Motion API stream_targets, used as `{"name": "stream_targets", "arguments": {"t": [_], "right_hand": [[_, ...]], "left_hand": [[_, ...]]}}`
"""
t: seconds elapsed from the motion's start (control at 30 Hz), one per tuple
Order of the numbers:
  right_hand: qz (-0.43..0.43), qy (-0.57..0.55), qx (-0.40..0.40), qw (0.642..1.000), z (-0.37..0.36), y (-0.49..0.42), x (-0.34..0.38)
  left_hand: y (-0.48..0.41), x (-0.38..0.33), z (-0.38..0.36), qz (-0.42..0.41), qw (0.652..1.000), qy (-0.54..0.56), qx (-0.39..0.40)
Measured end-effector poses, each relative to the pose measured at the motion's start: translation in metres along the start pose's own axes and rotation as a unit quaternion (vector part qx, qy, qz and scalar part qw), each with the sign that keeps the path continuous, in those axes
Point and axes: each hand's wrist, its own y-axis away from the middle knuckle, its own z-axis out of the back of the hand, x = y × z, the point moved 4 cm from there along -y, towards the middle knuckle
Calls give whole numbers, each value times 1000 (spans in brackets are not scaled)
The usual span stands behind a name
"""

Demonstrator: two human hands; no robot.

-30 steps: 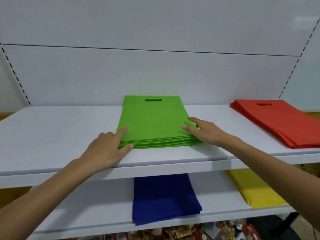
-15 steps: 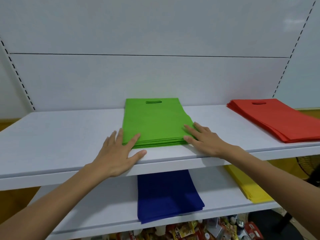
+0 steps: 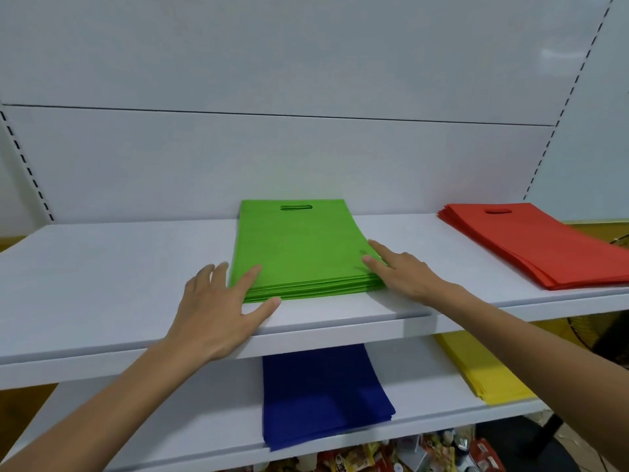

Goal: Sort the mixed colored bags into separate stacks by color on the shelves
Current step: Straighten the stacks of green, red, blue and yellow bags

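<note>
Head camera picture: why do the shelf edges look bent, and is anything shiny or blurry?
In the head view the wide-angle lens makes the front edge of the upper shelf slope and the slotted uprights lean; light is soft, shadows faint; a glare patch sits upper right on the back panel; the green stack is sharp, the packets under the lower shelf smeared.

bright, even, diffuse light from above, faint glare patch on the back panel [image 3: 558,56] top right, soft shadow beneath the upper shelf [image 3: 102,267], wide-angle bowing of straight lines toward edges, bottom clutter [image 3: 374,458] slightly blurred.
</note>
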Motion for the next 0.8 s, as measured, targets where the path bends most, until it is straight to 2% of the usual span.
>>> {"name": "stream_targets", "arguments": {"t": [0.1, 0.27, 0.4, 0.6, 0.8], "right_hand": [[22, -80, -11, 997, 11, 0, -10], [35, -24, -81, 996, 44, 23, -45], [21, 16, -118, 993, 90, 40, -97], [-52, 36, -172, 983, 168, 48, -196], [-107, 4, -152, 983, 213, 43, -321]], "left_hand": [[0, -13, 12, -17, 999, -21, -43], [-16, -64, 24, -89, 992, -18, -89], [-46, -132, 25, -140, 988, -2, -69], [-76, -236, 19, -179, 980, 79, -31], [-87, -341, 2, -144, 967, 211, 16]]}}
